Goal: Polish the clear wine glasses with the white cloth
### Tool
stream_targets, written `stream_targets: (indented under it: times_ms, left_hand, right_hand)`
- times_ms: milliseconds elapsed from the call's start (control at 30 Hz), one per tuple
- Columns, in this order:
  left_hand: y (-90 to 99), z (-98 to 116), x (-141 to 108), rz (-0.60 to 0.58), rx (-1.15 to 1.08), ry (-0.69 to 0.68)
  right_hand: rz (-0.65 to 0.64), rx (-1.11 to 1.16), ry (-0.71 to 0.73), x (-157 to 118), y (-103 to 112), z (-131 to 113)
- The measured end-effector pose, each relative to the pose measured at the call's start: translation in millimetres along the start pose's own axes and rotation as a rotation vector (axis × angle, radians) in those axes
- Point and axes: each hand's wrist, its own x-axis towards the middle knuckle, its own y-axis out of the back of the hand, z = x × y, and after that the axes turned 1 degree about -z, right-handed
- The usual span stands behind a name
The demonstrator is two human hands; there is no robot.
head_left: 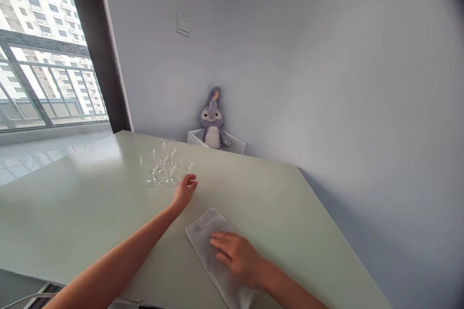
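Note:
My left hand [186, 187] reaches across the table with its fingers curled at the stem and foot of a clear wine glass [188, 163], which stands upright. Just left of it is a close group of several more stemmed glasses [169, 180], also upright; their clear walls overlap and are hard to tell apart. A light grey cloth [203, 231] lies flat in front of me, longer than it is wide. Over the cloth is my right hand [234, 257], palm down, its fingers stretched and a little apart. Whether it presses on the cloth, I cannot tell.
The pale green table [275, 207] meets a wall on the right. Behind its far edge, a plush rabbit [212, 123] sits in a white perforated basket [235, 144]. A window [47, 58] is at the left, and a white cable [31, 297] runs at the lower left.

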Motion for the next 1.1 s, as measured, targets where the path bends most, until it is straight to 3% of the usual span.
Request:
stream_targets:
  times_ms: [100,300,400,533,700,800,933,1100]
  left_hand:
    - [-11.0,-4,21,-0.027,0.015,0.016]
    - [-11.6,-3,49,0.012,0.104,0.057]
    - [-14.6,2,38,0.005,0.186,0.004]
    - [-24.1,3,2,-0.046,0.326,-0.149]
    - [-30.0,-2,-27,-0.085,0.337,-0.197]
    - [-27.7,-2,-24,-0.09,0.342,-0.139]
    - [-24.8,-2,-19,-0.109,0.331,-0.132]
    - [-23.6,2,-23,-0.102,0.178,-0.115]
  right_hand:
    - [-0.165,-0.132,0.028,-11,-13,-3]
    - [-0.125,-0.236,0.042,10,-15,17]
    - [-0.083,-0.283,0.038,37,-6,37]
    - [-0.007,-0.356,-0.007,75,13,75]
    - [0.099,-0.433,-0.3,98,58,129]
    - [0.188,-0.461,-0.484,84,90,163]
    - [0.324,-0.506,-0.769,33,124,200]
    - [0.444,-0.564,-1.059,-41,135,209]
